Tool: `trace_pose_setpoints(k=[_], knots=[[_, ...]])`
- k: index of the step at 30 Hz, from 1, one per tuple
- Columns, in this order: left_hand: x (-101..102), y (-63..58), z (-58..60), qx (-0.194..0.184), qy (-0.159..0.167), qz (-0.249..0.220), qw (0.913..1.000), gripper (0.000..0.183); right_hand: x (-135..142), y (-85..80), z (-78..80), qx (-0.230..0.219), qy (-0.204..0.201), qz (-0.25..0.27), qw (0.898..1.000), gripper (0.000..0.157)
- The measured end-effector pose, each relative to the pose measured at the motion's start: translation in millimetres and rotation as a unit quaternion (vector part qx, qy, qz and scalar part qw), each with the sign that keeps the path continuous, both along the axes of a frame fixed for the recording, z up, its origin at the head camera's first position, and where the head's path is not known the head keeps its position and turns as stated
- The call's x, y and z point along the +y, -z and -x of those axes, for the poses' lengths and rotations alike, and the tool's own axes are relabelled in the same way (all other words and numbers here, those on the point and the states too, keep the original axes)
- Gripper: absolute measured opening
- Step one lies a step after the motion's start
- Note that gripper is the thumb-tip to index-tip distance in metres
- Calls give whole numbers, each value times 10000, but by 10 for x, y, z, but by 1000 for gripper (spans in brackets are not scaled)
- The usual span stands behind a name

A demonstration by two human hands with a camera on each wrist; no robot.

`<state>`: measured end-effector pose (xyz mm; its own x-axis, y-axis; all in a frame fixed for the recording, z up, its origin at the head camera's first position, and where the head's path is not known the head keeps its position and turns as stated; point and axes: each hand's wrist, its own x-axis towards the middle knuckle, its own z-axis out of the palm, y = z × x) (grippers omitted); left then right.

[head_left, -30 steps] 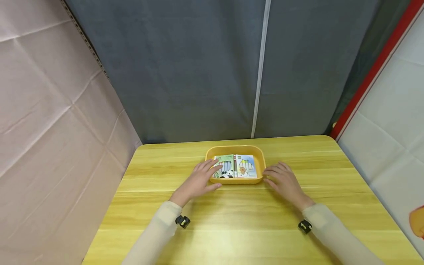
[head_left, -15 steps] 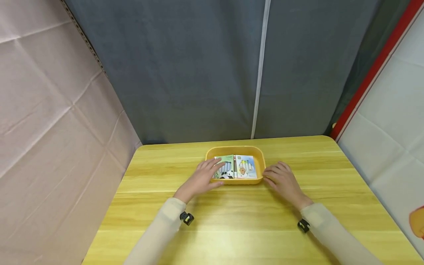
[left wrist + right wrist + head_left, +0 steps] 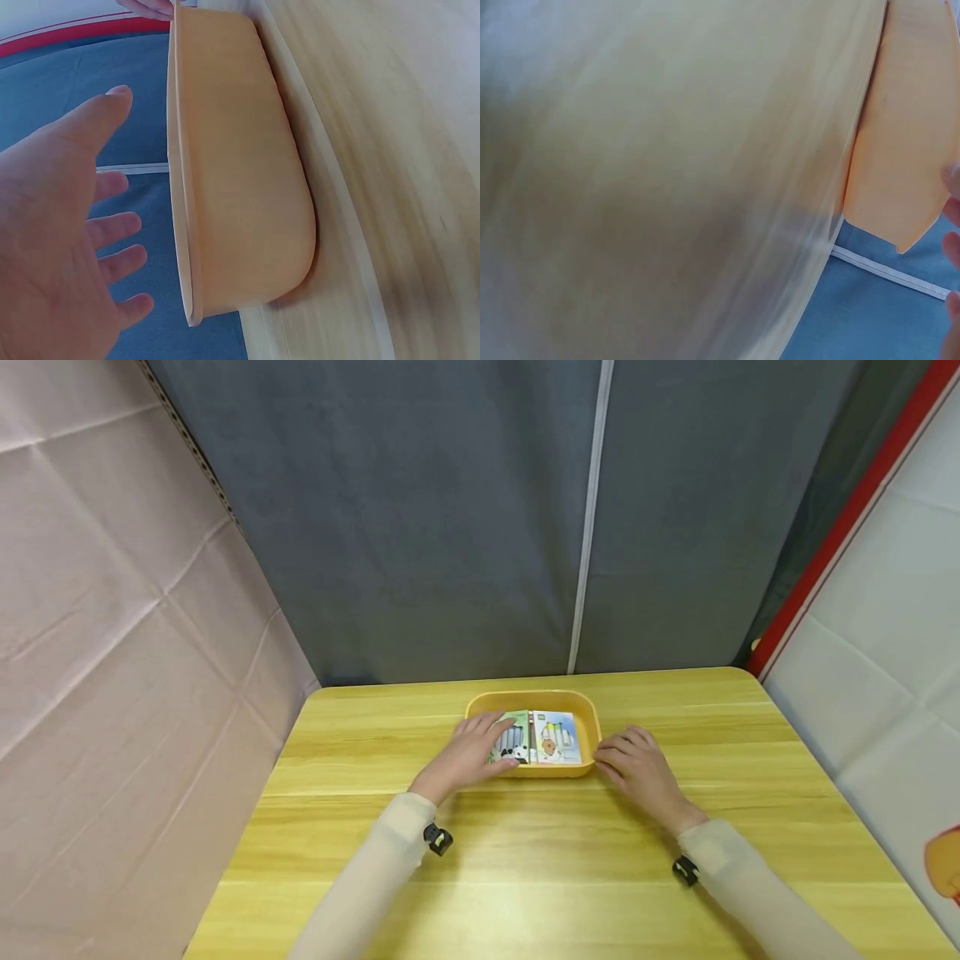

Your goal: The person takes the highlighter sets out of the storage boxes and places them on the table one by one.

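Observation:
A shallow yellow plastic tray (image 3: 532, 772) lies on the table, its outer wall (image 3: 240, 150) filling much of the left wrist view. Two flat picture packs lie side by side inside: a green one (image 3: 514, 739) with a panda, and a light blue one (image 3: 557, 737) with a brown animal; both show coloured sticks. My left hand (image 3: 471, 752) is over the tray's left end, fingers spread and holding nothing, partly covering the green pack. At the tray's right end, my right hand (image 3: 641, 777) holds the rim near the front corner; its fingers (image 3: 952, 251) are cut off in the right wrist view.
The wooden table (image 3: 525, 877) extends around the tray. A dark grey curtain (image 3: 450, 527) hangs behind its far edge. Pale cloth walls (image 3: 135, 677) stand at the left and right, the right one with a red border (image 3: 847, 518).
My left hand has moved to the right, farther over the tray and the green pack. The right hand has stayed at the tray's right end. Tray and packs look unmoved.

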<state>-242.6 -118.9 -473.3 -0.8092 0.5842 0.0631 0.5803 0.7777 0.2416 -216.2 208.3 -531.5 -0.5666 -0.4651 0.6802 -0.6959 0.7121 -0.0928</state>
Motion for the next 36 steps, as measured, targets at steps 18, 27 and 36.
trace_pose_setpoints(k=[18, 27, 36], knots=[[37, -40, 365, -267, -73, 296, 9992, 83, -21, -30, 22, -104, -154, 12, 9998, 24], [0, -42, 425, -424, -49, 550, 9976, 99, -18, -41, 0, -227, -162, 4, 9996, 23], [20, -2, 479, -338, 113, 916, 9952, 95, -15, -35, 5, -171, -175, 5, 9997, 24]])
